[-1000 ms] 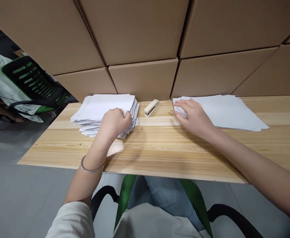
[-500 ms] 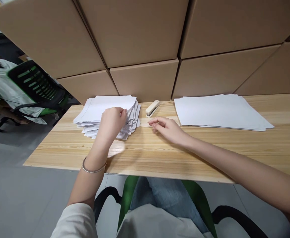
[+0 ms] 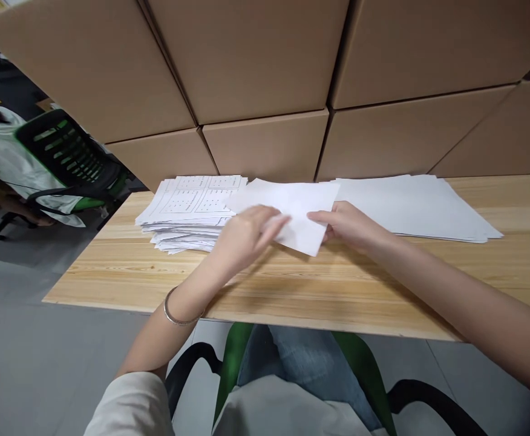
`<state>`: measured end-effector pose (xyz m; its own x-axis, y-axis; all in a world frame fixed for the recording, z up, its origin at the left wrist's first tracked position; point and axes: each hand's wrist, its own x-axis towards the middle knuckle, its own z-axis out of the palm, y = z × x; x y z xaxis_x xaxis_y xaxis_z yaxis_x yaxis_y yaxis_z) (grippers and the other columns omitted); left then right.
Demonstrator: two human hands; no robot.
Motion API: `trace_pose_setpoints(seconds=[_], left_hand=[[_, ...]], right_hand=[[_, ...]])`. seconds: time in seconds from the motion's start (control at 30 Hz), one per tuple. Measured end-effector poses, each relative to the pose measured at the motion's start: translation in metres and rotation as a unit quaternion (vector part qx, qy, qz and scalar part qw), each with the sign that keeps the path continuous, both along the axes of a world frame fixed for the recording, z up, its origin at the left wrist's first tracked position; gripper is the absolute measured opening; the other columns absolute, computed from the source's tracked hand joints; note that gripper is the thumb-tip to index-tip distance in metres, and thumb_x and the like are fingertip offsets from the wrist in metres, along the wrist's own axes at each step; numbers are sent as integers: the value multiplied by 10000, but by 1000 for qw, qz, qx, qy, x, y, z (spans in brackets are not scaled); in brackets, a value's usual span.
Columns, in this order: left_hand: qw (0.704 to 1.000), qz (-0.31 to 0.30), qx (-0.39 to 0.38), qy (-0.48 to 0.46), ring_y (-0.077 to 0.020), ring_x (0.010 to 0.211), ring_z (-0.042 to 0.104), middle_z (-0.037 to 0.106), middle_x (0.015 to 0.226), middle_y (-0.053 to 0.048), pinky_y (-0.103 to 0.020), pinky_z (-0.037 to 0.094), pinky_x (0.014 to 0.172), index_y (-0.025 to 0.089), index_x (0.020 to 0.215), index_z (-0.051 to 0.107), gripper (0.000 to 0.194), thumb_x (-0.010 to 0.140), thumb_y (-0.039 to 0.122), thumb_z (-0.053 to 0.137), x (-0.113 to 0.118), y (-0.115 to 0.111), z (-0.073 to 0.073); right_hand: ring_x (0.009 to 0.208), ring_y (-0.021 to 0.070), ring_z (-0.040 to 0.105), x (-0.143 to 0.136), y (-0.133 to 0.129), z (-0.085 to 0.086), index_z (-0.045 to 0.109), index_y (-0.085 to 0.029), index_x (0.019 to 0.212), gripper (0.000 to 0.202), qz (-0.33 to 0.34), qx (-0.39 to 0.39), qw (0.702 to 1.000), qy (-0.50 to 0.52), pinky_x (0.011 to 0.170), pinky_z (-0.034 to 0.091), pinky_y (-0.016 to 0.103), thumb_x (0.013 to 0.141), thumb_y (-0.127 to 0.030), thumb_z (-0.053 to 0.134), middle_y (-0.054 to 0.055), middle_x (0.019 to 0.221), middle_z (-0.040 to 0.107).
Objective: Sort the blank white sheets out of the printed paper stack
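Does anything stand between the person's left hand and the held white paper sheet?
Nothing visible does. The bare left hand overlaps the white paper sheet at its near left side, though blur hides whether it grips; the bare right hand pinches its right side.

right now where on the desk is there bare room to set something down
The desk is bare left of the printed stack, right of the blank sheets and along the front edge between the forearms. It's crowded mid-desk, where left hand and right hand meet at a lifted sheet.

A blank white sheet [image 3: 308, 203], slightly blurred, seemingly hovers tilted above the desk [image 3: 265, 290].
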<state>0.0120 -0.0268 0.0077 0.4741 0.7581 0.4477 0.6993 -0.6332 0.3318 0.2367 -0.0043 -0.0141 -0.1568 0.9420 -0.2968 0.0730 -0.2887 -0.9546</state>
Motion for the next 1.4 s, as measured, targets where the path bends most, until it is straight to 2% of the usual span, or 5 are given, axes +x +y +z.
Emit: trace_pose_setpoints(seconds=[0.13, 0.23, 0.47, 0.7, 1.4], left_hand=[[964, 257, 1, 65, -324, 1253, 582, 660, 1299, -212, -450, 434, 1080, 95, 1229, 643, 440, 1001, 402, 426, -16, 16, 8], [924, 328, -77, 179, -385, 1176, 611, 691, 1183, -260, -476, 460, 1002, 61, 1143, 664, 443, 964, 413, 464, -24, 22, 10], [923, 312, -119, 189, -312, 784, 658, 722, 832, -160, -366, 411, 685, 182, 810, 642, 423, 978, 461, 372, -22, 15, 21], [931, 292, -107, 193, -281, 716, 626, 705, 738, -124, -343, 347, 652, 212, 715, 612, 396, 973, 416, 392, -25, 15, 23], [936, 283, -50, 204, -278, 845, 681, 727, 966, -164, -343, 441, 724, 142, 976, 697, 330, 938, 155, 369, -22, 17, 18]], right_hand=[[739, 294, 715, 37, 6, -9, 687, -205, 699, 87, 43, -7, 997, -57, 591, 578, 389, 751, -245, 745, 111, 763, 746], [687, 295, 703, 52, 7, -12, 680, -226, 656, 143, 56, -15, 996, -62, 561, 564, 396, 736, -302, 771, 120, 739, 738], [720, 286, 696, 52, 5, -15, 688, -218, 686, 148, 23, -42, 997, -67, 554, 532, 376, 705, -331, 783, 120, 804, 746], [692, 292, 684, 53, 6, -18, 640, -229, 669, 175, 30, -20, 997, -72, 568, 545, 405, 715, -341, 766, 111, 727, 710], [667, 292, 679, 53, 6, -24, 646, -222, 723, 185, 62, 74, 993, -67, 562, 563, 418, 762, -373, 746, 93, 639, 670]])
